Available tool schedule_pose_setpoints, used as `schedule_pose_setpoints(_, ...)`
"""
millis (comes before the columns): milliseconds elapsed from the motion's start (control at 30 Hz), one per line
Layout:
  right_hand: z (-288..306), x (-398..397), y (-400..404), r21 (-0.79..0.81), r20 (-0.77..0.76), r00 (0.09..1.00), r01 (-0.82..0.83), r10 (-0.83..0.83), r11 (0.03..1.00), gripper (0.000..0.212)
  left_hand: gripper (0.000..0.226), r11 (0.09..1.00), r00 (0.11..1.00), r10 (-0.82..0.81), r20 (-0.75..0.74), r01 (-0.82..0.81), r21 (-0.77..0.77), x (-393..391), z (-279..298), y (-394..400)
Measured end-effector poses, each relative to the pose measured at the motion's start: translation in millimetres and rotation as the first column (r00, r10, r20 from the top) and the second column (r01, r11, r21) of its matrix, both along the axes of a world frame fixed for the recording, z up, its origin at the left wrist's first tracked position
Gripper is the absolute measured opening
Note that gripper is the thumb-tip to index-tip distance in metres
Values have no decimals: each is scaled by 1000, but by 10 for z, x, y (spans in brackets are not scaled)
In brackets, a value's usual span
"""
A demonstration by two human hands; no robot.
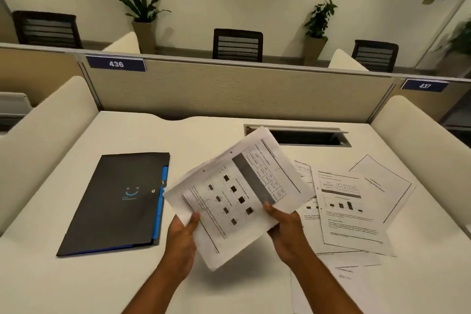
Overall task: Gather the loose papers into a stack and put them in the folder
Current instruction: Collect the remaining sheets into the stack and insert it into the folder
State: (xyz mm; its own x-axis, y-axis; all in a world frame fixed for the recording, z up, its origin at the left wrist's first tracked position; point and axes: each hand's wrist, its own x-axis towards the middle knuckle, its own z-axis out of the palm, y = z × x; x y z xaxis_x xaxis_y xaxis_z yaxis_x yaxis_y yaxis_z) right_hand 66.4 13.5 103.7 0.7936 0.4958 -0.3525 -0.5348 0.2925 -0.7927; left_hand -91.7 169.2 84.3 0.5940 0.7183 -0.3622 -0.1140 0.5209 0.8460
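Head view: a sheaf of printed papers point(239, 196) is held tilted above the white surface point(122, 283), gripped from both sides. Left hand point(182, 233) is clenched on the sheaf's near-left corner, thumb on top; right hand point(286, 227) is pinching the near-right edge, thumb pressed on the printed face. Sheets in the grip are fanned, edges not squared. Left of the grip, apart from the sheaf, a black folder point(119, 201) is laid flat and closed, blue lining showing along its right edge. Right of the grip, loose sheets point(354, 211) are spread overlapping on the surface, some tucked under the right hand; one more sheet point(339, 288) is seen under the right forearm. Beyond the grip, an open cable hatch point(305, 136) is set into the surface.
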Motion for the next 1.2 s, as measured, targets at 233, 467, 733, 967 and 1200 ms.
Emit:
schedule_pose_setpoints(233,210,759,-298,-471,212,861,-324,462,821,40,23,964,955,-57,-293,129,232,-225,-65,383)
schedule_pose_setpoints(467,-70,205,-1,-466,536,833,155,138,871,26,27,890,979,70,-190,24,455,-36,152,41)
schedule_pose_setpoints(733,-276,-27,9,-451,580,793,123,186,884,36,23,830,979,87,-183,30,557,-22,-2,139)
schedule_pose_setpoints(967,-260,-100,23,-404,583,807,190,92,895,40,35,851,974,127,-187,-10,525,-110,-116,148)
schedule_pose_setpoints(1200,-311,-67,-25,-364,596,802,237,30,900,36,31,836,967,135,-214,4,549,-129,-124,126)
